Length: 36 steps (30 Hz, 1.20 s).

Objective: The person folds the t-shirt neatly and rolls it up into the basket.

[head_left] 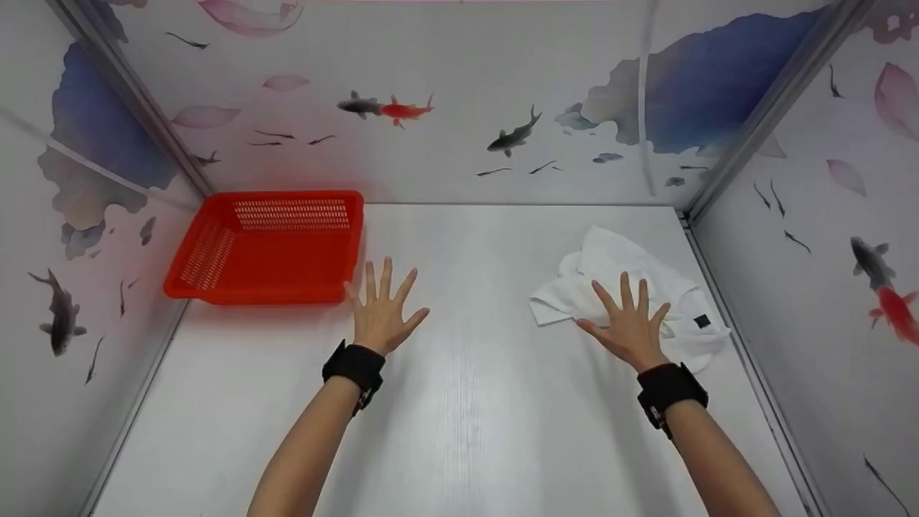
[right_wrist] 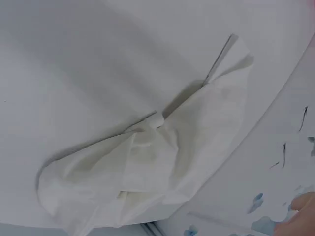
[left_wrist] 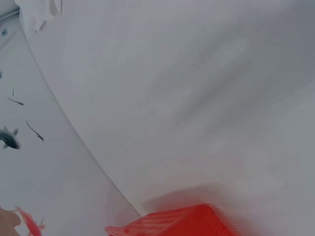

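Observation:
My left hand [head_left: 380, 320] is held over the white table with its fingers spread, near the right front corner of a red plastic basket [head_left: 287, 267]. Nothing is in that hand. On the right, my right hand [head_left: 629, 329], also with fingers spread and holding nothing, overlaps a crumpled white cloth [head_left: 603, 255] in the head view. A small black patch [head_left: 701, 322] shows near the cloth's right edge. In the right wrist view the cloth [right_wrist: 152, 167] lies in loose folds on the table, and a bit of a finger [right_wrist: 298, 219] shows at the corner.
Upright panels printed with fish and petals enclose the table at the back [head_left: 459, 93], left [head_left: 43, 237] and right [head_left: 847, 237]. The basket stands in the back left corner, by the panels. Black bands [head_left: 355, 368] are strapped round both wrists.

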Tool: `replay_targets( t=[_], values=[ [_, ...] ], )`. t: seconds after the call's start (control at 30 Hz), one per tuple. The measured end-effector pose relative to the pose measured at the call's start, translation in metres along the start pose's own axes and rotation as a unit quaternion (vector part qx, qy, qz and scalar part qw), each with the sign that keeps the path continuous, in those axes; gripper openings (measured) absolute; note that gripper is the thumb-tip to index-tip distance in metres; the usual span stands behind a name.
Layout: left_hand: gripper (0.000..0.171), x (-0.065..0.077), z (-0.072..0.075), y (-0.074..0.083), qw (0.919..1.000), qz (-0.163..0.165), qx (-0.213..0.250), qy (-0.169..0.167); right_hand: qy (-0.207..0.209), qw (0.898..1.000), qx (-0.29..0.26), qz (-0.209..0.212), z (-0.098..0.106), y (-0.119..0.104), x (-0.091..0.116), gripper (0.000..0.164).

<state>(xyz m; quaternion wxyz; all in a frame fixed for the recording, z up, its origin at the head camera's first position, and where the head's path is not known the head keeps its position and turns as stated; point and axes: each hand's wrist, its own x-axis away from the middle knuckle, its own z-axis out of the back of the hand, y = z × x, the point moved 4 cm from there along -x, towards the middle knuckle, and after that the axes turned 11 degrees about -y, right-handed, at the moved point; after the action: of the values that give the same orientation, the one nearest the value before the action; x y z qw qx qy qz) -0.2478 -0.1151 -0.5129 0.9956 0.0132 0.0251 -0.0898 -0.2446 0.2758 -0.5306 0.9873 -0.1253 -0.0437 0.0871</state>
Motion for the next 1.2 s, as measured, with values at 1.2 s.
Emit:
replay_targets(
  t=[1.2],
  values=[
    [0.065, 0.013, -0.022, -0.025, 0.9992, 0.021, 0.035, -0.005, 0.104, 0.984, -0.136, -0.056, -0.086, 0.086, 0.027, 0.022]
  ],
)
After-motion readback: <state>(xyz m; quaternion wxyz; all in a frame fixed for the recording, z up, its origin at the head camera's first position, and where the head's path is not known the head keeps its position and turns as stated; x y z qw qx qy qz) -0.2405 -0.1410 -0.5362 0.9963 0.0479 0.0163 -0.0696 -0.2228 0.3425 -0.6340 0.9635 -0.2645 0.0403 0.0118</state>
